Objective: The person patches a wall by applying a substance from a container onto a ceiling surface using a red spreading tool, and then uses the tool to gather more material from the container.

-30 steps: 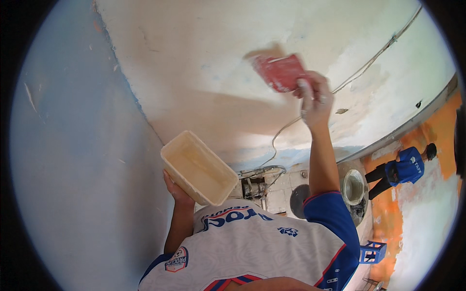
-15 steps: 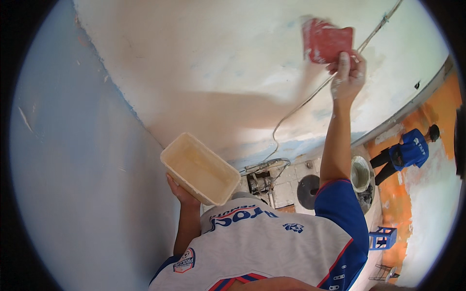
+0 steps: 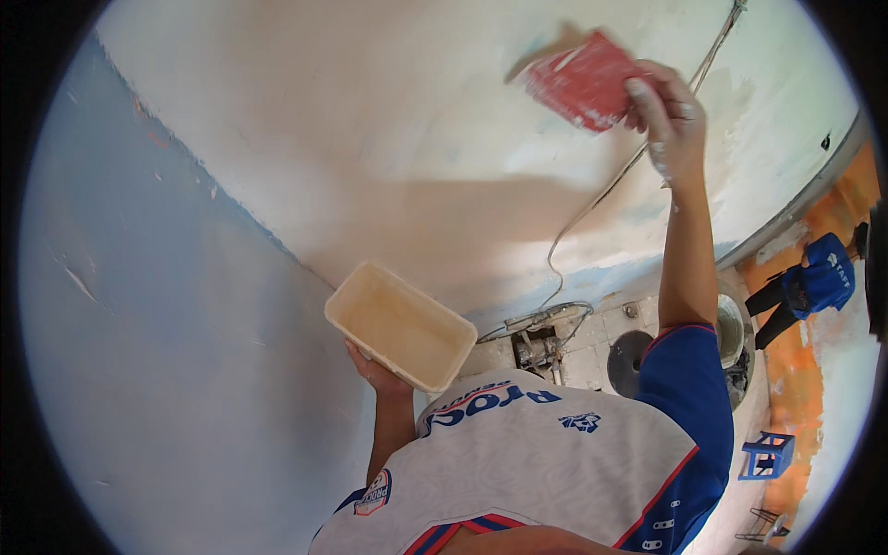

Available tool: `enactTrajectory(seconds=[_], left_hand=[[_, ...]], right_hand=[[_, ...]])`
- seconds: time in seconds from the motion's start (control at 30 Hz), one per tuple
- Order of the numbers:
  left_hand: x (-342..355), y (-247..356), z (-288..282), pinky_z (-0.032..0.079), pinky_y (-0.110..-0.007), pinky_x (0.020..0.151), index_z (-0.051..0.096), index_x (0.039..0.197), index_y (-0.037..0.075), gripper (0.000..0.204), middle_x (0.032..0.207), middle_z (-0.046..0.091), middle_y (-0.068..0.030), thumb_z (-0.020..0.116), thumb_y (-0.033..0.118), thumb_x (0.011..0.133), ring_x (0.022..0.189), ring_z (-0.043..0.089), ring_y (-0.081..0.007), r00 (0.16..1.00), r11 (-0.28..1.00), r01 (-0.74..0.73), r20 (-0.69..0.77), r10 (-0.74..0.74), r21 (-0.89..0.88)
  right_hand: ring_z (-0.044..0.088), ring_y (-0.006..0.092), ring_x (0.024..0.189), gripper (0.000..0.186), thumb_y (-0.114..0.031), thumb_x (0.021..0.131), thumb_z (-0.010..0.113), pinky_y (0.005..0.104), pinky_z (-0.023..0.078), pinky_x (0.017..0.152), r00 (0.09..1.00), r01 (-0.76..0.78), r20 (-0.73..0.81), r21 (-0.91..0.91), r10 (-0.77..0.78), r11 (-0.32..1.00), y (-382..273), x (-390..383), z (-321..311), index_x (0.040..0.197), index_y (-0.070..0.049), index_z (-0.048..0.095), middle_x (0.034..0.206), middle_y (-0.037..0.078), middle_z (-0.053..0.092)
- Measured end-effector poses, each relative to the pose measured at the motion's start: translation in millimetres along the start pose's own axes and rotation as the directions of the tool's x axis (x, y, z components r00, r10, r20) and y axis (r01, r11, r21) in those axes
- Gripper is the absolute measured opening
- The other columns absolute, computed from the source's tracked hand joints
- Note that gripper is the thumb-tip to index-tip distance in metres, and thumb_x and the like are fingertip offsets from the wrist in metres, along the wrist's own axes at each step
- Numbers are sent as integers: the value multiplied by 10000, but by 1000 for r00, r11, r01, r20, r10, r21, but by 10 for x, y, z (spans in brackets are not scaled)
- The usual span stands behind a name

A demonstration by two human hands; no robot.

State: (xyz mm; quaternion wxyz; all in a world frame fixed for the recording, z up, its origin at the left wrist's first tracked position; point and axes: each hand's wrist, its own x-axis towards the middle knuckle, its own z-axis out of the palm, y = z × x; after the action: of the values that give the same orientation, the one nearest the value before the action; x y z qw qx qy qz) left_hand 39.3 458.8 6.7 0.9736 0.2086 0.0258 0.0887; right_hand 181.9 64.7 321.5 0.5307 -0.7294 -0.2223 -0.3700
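Observation:
My right hand (image 3: 672, 118) is raised to the upper right and pinches a flat red scraper (image 3: 592, 81) smeared with white filler. The scraper's far edge is at or close to the pale, patchily coated wall (image 3: 407, 102); whether it touches I cannot tell. Lower down, my left hand (image 3: 375, 370) holds a cream rectangular tub (image 3: 402, 326) from its near left side, in front of my body. The tub's inside is pale, and how much it contains I cannot make out. White smears mark my right thumb and wrist.
A bluish wall (image 3: 185, 351) meets the pale one at the left. A cable (image 3: 592, 205) runs down the pale wall to a small pump (image 3: 538, 351) on the tiled floor. To the right are a bucket (image 3: 731, 331), a blue stool (image 3: 768, 456) and a person in blue (image 3: 821, 275).
My right hand has turned the scraper, so its edge now points left and lies further left on the wall. The tub stays in my left hand, and the whole view has shifted slightly.

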Motion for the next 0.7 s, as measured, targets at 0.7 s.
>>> enactTrajectory(seconds=[0.7], left_hand=[[-173, -537, 317, 430, -474, 1110, 438, 1504, 160, 682, 1492, 504, -71, 318, 632, 1027, 1335, 508, -308, 993, 994, -103, 59, 101, 23]], right_hand=[[559, 51, 685, 195, -102, 979, 674, 199, 460, 588, 982, 186, 11, 59, -187, 981, -94, 575, -284, 1152, -15, 698, 898, 28, 693]])
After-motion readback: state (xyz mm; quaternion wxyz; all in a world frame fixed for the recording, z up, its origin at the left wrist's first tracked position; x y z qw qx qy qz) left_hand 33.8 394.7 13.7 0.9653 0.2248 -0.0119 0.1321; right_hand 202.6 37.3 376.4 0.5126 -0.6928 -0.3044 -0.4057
